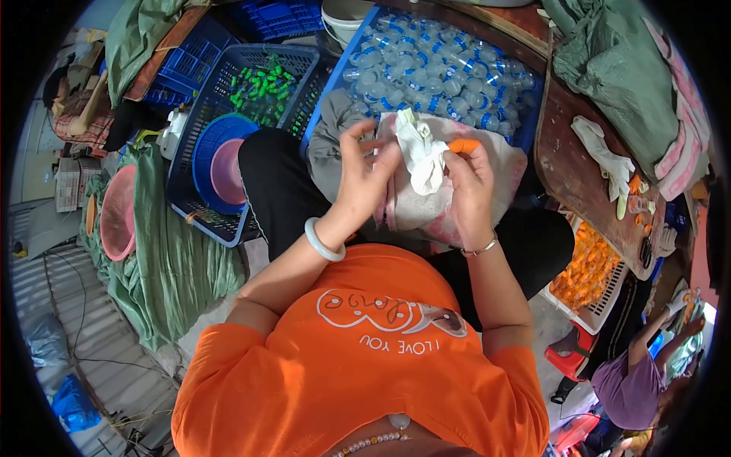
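Now right grip (470, 183) pinches glove (421, 152); left grip (364, 171) spread.

The brown table (567, 152) carries a white glove (605, 154), small orange pieces (635, 184) near its right edge, and green cloth (609, 84) at its far end.

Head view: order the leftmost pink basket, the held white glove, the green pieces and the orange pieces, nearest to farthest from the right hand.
From the right hand:
1. White glove: in its grip.
2. Orange pieces: lower right.
3. Green pieces: upper left.
4. Pink basket: far left.
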